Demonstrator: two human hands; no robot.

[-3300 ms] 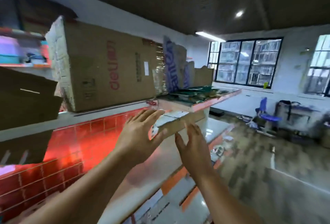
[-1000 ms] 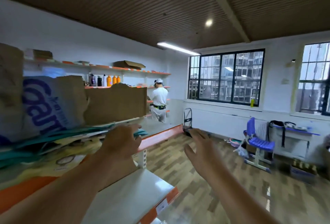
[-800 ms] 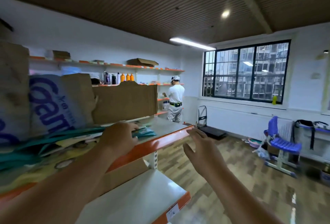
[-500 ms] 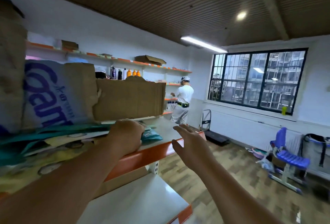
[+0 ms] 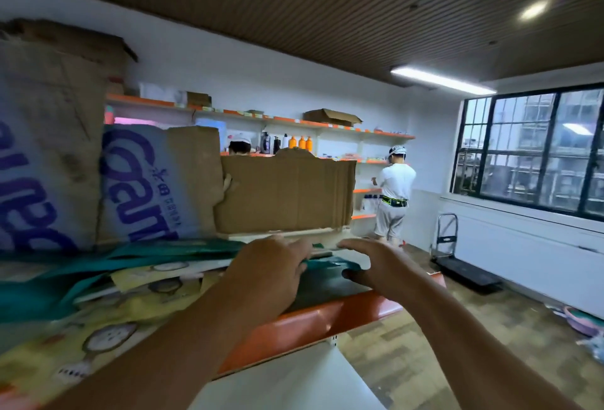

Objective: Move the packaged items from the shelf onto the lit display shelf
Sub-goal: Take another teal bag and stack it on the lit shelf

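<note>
A stack of flat packaged items point(image 5: 140, 282), teal and yellow, lies on the upper shelf with the orange front edge point(image 5: 327, 318). My left hand point(image 5: 271, 272) rests on top of the stack, its fingers laid forward over a teal pack point(image 5: 330, 266). At the stack's right end my right hand point(image 5: 379, 266) is spread, fingers above that pack's edge and thumb just below it; no firm grip shows. A pink glow lights part of a wall shelf point(image 5: 130, 120) far behind.
Cardboard boxes stand behind the stack: a plain one point(image 5: 287, 194) and one with blue lettering point(image 5: 147, 181). A white lower shelf point(image 5: 294, 377) juts out below. A person in white point(image 5: 394, 194) works at the far shelves. A flat trolley point(image 5: 457, 266) sits near the window wall.
My right hand has moved left and up from open air to the right end of the stack. My left hand has stayed on the stack, its fingers now stretched further forward.
</note>
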